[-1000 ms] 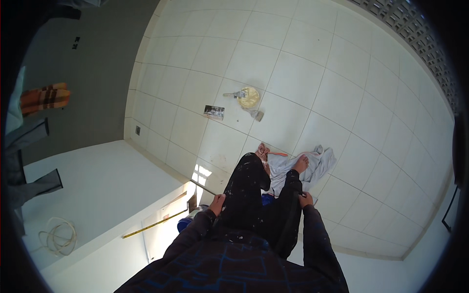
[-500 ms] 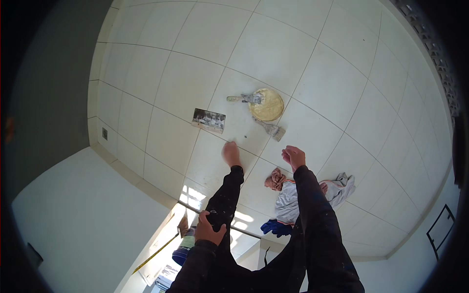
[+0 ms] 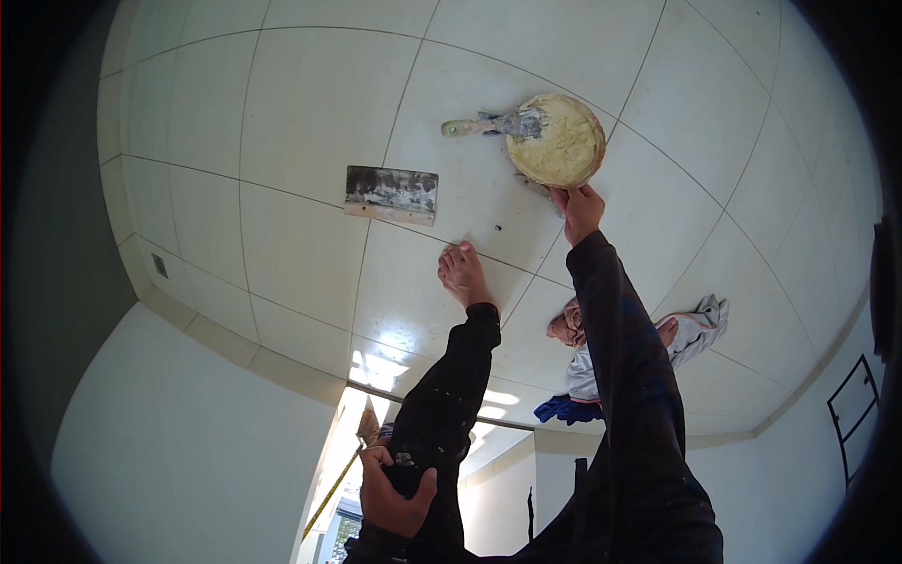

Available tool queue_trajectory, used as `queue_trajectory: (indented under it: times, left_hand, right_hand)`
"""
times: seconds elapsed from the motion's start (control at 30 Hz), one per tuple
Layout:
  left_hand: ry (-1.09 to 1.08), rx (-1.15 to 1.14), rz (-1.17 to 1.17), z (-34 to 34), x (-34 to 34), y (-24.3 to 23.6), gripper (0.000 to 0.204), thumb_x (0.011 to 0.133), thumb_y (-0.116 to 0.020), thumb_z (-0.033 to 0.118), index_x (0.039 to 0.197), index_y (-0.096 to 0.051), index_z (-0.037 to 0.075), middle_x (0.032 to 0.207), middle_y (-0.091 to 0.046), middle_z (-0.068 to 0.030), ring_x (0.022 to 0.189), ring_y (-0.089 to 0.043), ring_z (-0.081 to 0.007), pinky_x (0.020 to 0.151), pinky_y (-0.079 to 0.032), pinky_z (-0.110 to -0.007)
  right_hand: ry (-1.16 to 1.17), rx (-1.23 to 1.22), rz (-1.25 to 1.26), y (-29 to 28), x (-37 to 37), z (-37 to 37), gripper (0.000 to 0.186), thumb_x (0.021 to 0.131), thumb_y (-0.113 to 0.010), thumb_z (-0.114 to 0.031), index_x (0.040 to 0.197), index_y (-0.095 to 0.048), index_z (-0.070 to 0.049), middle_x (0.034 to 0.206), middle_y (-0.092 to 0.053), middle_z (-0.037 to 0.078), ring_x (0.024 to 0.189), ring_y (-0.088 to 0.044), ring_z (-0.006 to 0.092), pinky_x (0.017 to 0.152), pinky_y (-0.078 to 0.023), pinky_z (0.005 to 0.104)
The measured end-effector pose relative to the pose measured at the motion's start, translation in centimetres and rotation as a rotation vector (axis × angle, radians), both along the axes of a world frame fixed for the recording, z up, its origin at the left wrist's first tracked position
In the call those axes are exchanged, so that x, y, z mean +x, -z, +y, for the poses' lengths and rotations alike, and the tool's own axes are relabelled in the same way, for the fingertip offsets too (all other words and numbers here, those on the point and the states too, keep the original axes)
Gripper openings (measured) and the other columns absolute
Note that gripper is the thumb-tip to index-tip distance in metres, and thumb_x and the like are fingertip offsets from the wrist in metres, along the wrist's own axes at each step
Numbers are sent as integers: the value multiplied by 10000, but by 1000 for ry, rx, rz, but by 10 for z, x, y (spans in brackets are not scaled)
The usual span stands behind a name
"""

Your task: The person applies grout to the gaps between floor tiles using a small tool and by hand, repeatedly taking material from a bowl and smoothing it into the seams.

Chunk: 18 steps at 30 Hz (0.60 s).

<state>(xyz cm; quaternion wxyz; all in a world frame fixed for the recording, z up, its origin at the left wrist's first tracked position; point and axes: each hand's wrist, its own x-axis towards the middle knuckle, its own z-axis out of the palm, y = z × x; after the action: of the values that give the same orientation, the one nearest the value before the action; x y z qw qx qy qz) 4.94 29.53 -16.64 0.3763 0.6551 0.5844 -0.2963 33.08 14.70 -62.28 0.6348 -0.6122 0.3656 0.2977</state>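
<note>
My right hand (image 3: 578,209) is closed on the near rim of a round container (image 3: 564,146) of cream paste. A crusted scraper with a pale green handle (image 3: 460,127) lies over its left side, and another crusted tool (image 3: 533,183) lies partly hidden beneath its near edge. A wide, stained rectangular blade (image 3: 390,194) lies left of the container on the tiles. My left hand (image 3: 395,493) rests on my dark-trousered left leg, thumb and fingers apart, holding nothing.
My bare foot (image 3: 460,273) is on the tiled floor (image 3: 301,103). Crumpled grey, pink and blue cloths (image 3: 700,324) lie at right. A white wall (image 3: 188,423) curves at lower left; a bright opening with a yellow measuring strip (image 3: 331,493) is behind me. A black metal frame (image 3: 846,414) stands far right.
My right hand has moved from my leg forward to the container's rim and taken hold of it. My left foot has stepped forward off the cloths, and the view has moved closer to the tools.
</note>
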Motion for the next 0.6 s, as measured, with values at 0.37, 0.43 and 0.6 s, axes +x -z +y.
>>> queue_trajectory:
  times: [0.37, 0.43, 0.6]
  left_hand:
    - [-621, -340, -420, 93, 58, 298, 472, 1042, -460, 471, 1300, -562, 89, 1195, -681, -82, 1102, -627, -184, 913, -454, -345]
    - [-668, -341, -403, 109, 82, 332, 475, 1038, -459, 443, 1340, -524, 82, 1262, -652, -76, 1168, -589, -172, 948, -445, -357]
    - [-337, -629, -532, 125, 138, 345, 740, 965, -546, 617, 1489, -404, 114, 1419, -539, -82, 1318, -487, -205, 1059, -400, -433]
  right_hand:
    - [-218, -81, -132, -44, -10, -34, 227, 1010, -565, -105, 1069, -667, 88, 902, -718, 136, 800, -710, 166, 776, -603, 294]
    - [-283, -87, -134, -69, -14, -41, 238, 1014, -561, -117, 1084, -672, 82, 903, -721, 134, 798, -709, 163, 771, -604, 296]
    - [-521, -50, -98, -139, -17, -67, 272, 1029, -541, -144, 1124, -679, 71, 896, -728, 125, 771, -706, 152, 753, -606, 300]
